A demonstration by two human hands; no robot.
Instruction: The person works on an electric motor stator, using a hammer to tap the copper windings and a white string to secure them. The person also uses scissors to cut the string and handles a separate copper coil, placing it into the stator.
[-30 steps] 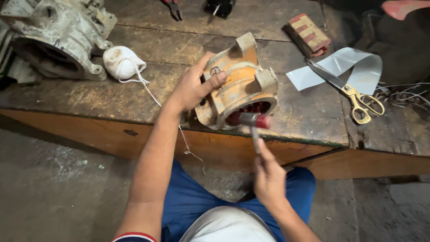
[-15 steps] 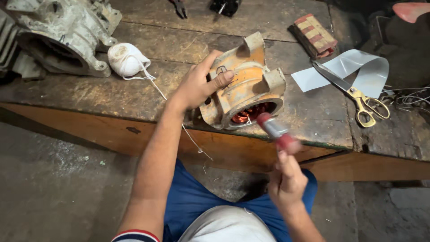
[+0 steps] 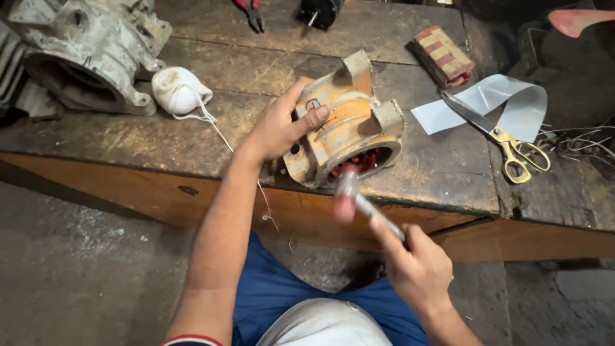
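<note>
An orange motor stator housing [image 3: 351, 122] with copper windings inside lies on its side at the front edge of a worn wooden bench [image 3: 128, 141]. My left hand [image 3: 282, 125] grips the housing's left side, thumb across its top. My right hand [image 3: 416, 266] is below the bench edge, closed around the metal handle of a small hammer [image 3: 349, 192]. The hammer's red-tipped head is blurred, just in front of the housing's open end.
A grey metal engine casing [image 3: 83, 57] and a white cloth bundle with string [image 3: 179, 90] sit at the left. Yellow-handled scissors [image 3: 506, 144] lie on a grey sheet strip [image 3: 506, 99] at the right, beside a striped block [image 3: 444, 56] and loose wires [image 3: 576, 144].
The hammer swung out from the housing's open end half a second ago and is now back close to it. The left hand keeps its grip on the housing.
</note>
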